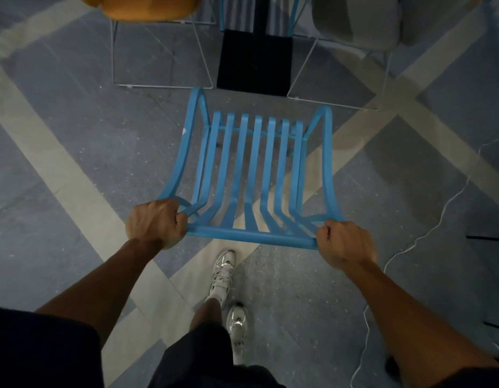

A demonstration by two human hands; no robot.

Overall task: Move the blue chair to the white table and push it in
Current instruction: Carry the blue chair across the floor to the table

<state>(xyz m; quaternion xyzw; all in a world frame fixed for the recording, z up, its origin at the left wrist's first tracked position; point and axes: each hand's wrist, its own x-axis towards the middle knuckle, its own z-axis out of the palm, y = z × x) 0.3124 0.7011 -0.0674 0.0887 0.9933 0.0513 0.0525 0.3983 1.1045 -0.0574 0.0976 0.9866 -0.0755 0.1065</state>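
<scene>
L hand (156,223) & R hand (344,242) each closed round a top corner of blue slatted chair (252,169) backrest. Ahead: black table base (254,60), orange chair (147,7), grey chair (357,21). White cable (427,233) on floor, R side.

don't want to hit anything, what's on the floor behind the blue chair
Beyond the blue chair, held by the left hand and right hand, stand a black post base, an orange chair and a grey chair on wire legs. The blue chair's own legs are mostly hidden under its slats.

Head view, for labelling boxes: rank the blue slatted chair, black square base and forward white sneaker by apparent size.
1. Blue slatted chair
2. Black square base
3. Forward white sneaker
Nearness skews this.
</scene>
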